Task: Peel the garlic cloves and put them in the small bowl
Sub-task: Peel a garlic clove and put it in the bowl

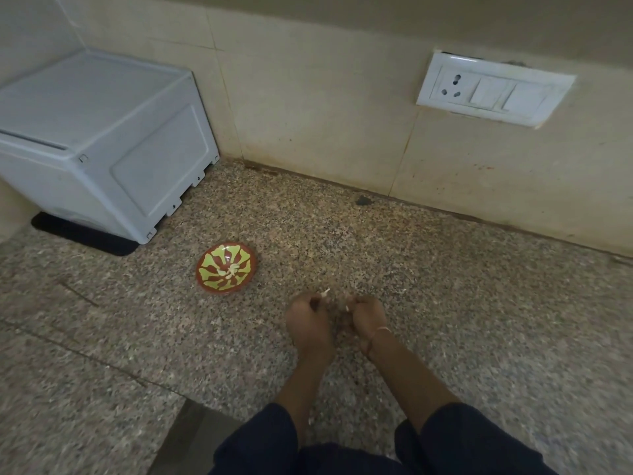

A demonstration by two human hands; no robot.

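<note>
1. Here's the garlic piece (pixel 324 293), a small pale sliver poking up from the fingertips of the left hand (pixel 308 318). Clove or skin? Too small to tell.
2. That left hand is curled tight, fingers pinching the garlic piece, held just above the counter (pixel 445 303).
3. Right beside it is the right hand (pixel 364 315), fingers curled inward too. A pale scrap (pixel 346 307) shows at its fingertips, but I cannot tell whether it is actually gripped.
4. The two hands sit close together, knuckles facing away, with a narrow gap between them.
5. A thin bracelet (pixel 382 330) circles the right wrist, and dark sleeves (pixel 479 440) are pushed up on both forearms.
6. Off to the left, and a little farther back, sits the small bowl (pixel 205 269), red-brown with a yellow-green pattern, upright on the speckled granite.
7. Inside it, near the middle, lie a few pale peeled cloves (pixel 232 269).
8. Behind the bowl, in the far left corner, a white appliance (pixel 102 132) stands on a black mat (pixel 85 236).
9. On the tiled wall (pixel 308 97) up at the right, there's a white switch plate (pixel 493 89) with a socket.
</note>
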